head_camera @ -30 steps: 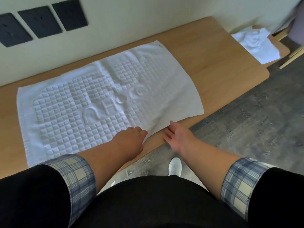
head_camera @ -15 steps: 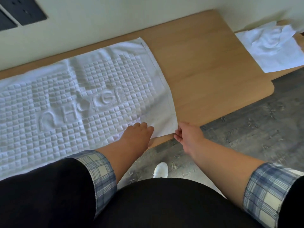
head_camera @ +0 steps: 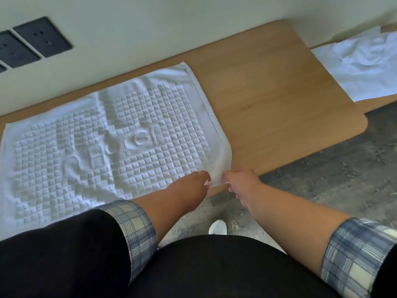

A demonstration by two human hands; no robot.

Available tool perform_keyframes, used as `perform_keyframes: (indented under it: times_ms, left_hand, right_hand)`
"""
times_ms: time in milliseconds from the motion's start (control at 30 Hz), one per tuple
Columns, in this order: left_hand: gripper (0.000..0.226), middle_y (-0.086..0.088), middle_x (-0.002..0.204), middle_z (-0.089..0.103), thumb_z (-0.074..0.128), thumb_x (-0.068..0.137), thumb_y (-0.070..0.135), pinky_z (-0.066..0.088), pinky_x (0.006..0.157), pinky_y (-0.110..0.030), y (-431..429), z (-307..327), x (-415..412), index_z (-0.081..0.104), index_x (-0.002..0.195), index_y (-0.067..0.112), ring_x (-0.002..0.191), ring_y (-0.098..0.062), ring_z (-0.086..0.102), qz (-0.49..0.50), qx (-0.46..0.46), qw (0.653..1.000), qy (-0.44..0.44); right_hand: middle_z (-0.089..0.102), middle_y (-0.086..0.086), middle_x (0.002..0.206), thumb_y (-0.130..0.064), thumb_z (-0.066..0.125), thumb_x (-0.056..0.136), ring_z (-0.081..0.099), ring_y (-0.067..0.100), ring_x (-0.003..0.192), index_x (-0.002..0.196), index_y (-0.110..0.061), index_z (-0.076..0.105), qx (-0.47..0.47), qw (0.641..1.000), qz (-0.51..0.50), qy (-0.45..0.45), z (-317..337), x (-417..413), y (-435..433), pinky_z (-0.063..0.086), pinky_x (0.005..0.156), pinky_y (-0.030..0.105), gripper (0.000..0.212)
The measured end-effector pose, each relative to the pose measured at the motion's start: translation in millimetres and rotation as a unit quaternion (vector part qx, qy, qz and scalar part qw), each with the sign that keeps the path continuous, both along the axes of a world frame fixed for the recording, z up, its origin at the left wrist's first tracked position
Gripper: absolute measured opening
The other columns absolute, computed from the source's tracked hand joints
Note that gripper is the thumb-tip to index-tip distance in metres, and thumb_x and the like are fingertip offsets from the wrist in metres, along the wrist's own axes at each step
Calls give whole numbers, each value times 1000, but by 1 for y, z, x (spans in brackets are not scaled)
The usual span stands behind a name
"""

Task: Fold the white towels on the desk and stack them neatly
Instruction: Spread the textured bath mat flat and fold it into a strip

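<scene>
White towel [head_camera: 137,117] lies spread flat on the left part of the table [head_camera: 279,100]. Its far edge runs along the wall side and its embossed grid pattern faces up. The towel's near right corner sits at the table's near edge, lifted slightly.

Left hand [head_camera: 191,188]: fingers curled, pinching the cloth just left of that corner. Right hand [head_camera: 242,183]: fingers curled, pinching the corner itself. The hands are close together with only a bit of fabric between them.

Second towel [head_camera: 361,65] lies crumpled past the table's far right corner, well apart from the first. Dark wall sockets [head_camera: 41,36] are at upper left. Grey floor [head_camera: 333,190] and a white shoe [head_camera: 218,226] show below.
</scene>
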State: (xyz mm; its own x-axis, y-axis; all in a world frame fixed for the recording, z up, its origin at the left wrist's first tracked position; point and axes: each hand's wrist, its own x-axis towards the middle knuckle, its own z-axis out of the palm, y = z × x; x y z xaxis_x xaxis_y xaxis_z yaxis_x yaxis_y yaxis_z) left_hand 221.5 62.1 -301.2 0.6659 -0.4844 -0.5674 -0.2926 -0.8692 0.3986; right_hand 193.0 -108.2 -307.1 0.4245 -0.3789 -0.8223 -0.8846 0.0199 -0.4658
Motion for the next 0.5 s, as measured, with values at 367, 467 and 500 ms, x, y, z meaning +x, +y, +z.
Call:
perform_keyframes:
  times_ms: [367, 467, 500]
  left_hand:
    - [47, -2, 152, 34, 40, 104, 37, 31, 109, -43, -7, -1, 9, 32, 150, 41, 137, -27, 30, -183, 49, 982, -19]
    - [45, -1, 150, 34, 42, 103, 38, 35, 107, -42, -2, -4, 13, 37, 148, 40, 133, -27, 30, -213, 40, 975, -46]
    - [45, 0, 148, 35, 43, 103, 39, 37, 105, -40, 1, -5, 15, 38, 147, 42, 131, -25, 32, -209, 40, 976, -51]
  right_hand:
    - [27, 1, 160, -24, 45, 103, 22, 23, 147, 151, -22, 37, -208, 866, 411, -191, 2, -12, -2, 23, 119, 36, 49]
    - [4, 0, 167, -28, 35, 106, 1, 21, 153, 157, -27, 22, -241, 779, 558, -155, -8, -7, -2, 9, 124, 41, 52]
    - [1, 0, 167, -29, 34, 106, -1, 21, 153, 157, -30, 22, -258, 762, 576, -144, -11, -6, -5, 9, 123, 44, 52]
